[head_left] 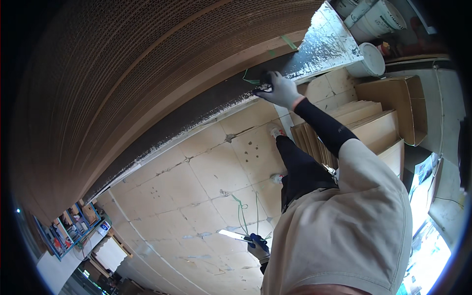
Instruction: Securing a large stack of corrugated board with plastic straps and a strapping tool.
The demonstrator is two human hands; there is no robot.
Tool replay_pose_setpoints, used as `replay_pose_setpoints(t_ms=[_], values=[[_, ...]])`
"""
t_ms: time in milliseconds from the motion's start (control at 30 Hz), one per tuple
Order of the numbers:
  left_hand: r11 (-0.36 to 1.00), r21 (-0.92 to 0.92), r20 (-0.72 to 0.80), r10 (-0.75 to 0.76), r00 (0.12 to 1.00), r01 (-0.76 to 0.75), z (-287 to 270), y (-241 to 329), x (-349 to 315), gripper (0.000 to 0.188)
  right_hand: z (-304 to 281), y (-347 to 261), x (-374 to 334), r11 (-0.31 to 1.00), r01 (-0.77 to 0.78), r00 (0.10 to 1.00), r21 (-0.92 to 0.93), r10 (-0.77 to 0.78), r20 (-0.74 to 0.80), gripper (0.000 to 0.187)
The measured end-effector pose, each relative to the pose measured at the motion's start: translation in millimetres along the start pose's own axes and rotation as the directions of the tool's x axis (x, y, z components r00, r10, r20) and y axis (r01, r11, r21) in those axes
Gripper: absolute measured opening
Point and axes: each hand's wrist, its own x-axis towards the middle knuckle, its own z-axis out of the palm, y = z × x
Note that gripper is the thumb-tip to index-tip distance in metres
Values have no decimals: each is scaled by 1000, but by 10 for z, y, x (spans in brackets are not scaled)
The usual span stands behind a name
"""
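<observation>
My right hand (281,91), in a grey glove with dark fingertips, reaches over the scuffed dark ledge beside the corrugated cardboard stack (162,73). Its fingers are bent around the end of a thin green strap (250,80), partly hidden by the glove. Lower down, close to my body, my gloved left hand (259,247) grips a knife (235,235) with a bright blade that points left. Green strands (240,210) run up from beside this hand over the floor; whether the hand also holds them I cannot tell.
Folded cardboard sheets (366,123) and an open carton (413,105) stand to the right. White buckets (376,19) are at the upper right, past a paint-worn panel (329,42). Blue-framed shelving (66,228) stands lower left. The tiled floor (206,167) is cracked.
</observation>
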Motion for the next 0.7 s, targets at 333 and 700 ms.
replay_pose_setpoints(t_ms=[333, 700], values=[[975, -224, -105, -6, 994, -18, -394, 2, 98, 36, 253, -77, -149, 998, 60, 966, 23, -64, 250, 25], [762, -573, -181, 243, 953, -303, -1337, -164, 207, 39, 342, -1197, -3509, 883, -128, 621, 452, -284, 730, 17]])
